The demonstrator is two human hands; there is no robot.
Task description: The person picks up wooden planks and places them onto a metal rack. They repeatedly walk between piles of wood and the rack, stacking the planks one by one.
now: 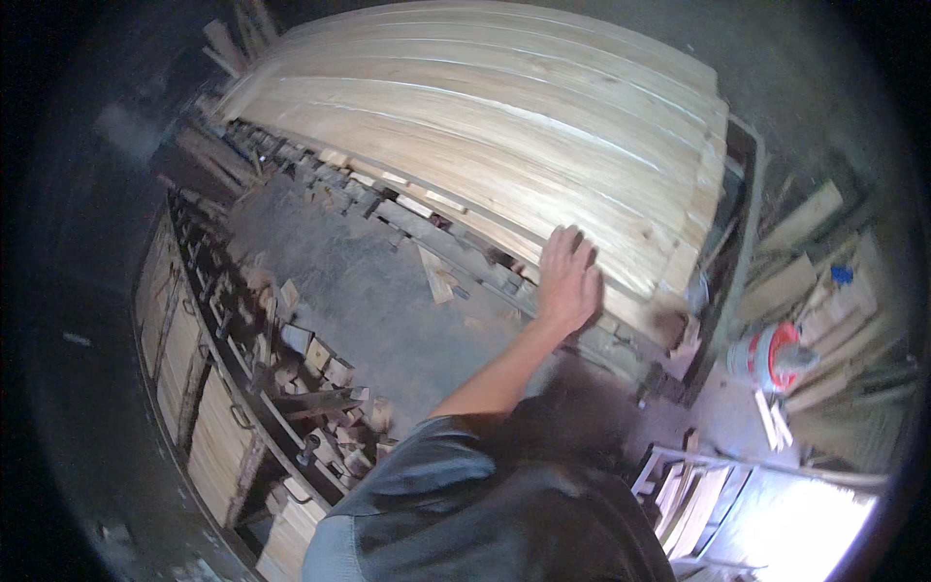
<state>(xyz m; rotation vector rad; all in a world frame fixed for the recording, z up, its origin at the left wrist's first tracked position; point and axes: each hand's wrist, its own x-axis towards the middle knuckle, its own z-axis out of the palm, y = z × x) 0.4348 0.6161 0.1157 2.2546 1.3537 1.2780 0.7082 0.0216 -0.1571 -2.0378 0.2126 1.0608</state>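
Observation:
A large pale wooden panel [465, 116] made of several long boards lies across a metal clamping frame [747, 184]. My left hand [570, 281] reaches up from below and rests on the panel's near edge, close to its right end. Its fingers are stretched out over the wood and grip nothing that I can see. A narrow strip of wood [630, 306] runs along that edge under the hand. Just right of it, at the panel's near corner, is a blurred brown patch [667, 325] that I cannot make out. My right hand does not show.
A second clamp rack [233, 407] with wooden panels stands at the left. Wood offcuts [335, 364] litter the floor beside it. To the right are a red-and-white bucket [776, 357] and stacked boards [795, 218]. A metal-framed rack [698, 490] holds boards at lower right.

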